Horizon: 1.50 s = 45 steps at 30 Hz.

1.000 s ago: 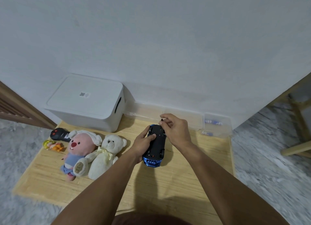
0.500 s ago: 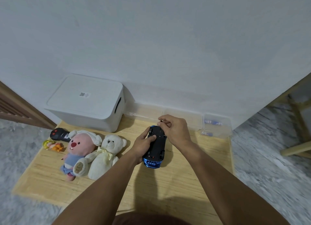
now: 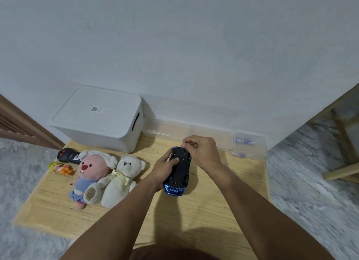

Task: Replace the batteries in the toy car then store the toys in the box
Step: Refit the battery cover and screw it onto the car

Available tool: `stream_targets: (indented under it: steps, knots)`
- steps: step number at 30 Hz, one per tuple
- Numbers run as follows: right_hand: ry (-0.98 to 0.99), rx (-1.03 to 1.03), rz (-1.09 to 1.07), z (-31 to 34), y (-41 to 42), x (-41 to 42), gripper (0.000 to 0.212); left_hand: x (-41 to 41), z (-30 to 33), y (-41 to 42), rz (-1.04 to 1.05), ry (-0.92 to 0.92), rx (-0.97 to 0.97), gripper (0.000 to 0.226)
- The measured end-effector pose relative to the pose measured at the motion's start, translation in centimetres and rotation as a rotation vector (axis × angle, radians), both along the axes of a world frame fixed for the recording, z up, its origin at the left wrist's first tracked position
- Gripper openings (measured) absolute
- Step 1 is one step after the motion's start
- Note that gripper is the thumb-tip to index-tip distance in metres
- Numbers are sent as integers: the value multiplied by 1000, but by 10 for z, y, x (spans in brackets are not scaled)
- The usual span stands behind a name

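Blue toy car (image 3: pixel 179 172), underside up, in left hand (image 3: pixel 165 169) grip.

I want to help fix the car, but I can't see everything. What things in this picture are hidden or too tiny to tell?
Head view only:
- What the right hand pinches at the toy car: too small, hidden by its fingers.
- The car's top: it lies underside up, held by the left hand.
- Inside the white box: lid shut.
- The label on the lid: too small to read.
- Items in the clear tray: blurred.
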State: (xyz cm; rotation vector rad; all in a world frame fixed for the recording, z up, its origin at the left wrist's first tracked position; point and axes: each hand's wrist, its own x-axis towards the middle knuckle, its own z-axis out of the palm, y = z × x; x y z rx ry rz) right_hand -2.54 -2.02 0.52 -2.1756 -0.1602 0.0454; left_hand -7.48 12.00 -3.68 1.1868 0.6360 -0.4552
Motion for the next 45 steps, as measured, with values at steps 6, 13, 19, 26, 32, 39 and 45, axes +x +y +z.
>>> stream_targets:
  steps: [6,13,19,26,32,39,45]
  knots:
    - [57,27,15,-1,0,-1,22,2,2,1,-5,-17,9,48]
    - [27,12,32,-1,0,-1,12,1,-1,1,-5,-6,-1,52]
    - [88,82,6,-6,-1,0,18,4,-3,3,-17,-10,8,52]
    - [98,76,51,-4,2,-3,28,5,-3,1,-32,-18,2,53]
    - [-84,-71,84,-2,2,-4,22,5,-4,0,-30,-27,-1,52]
    - [44,-39,114,1,3,-2,32,6,-5,1,-25,-30,3,53]
    - [0,4,66,2,1,-1,22,6,-5,1,-18,-29,4,52]
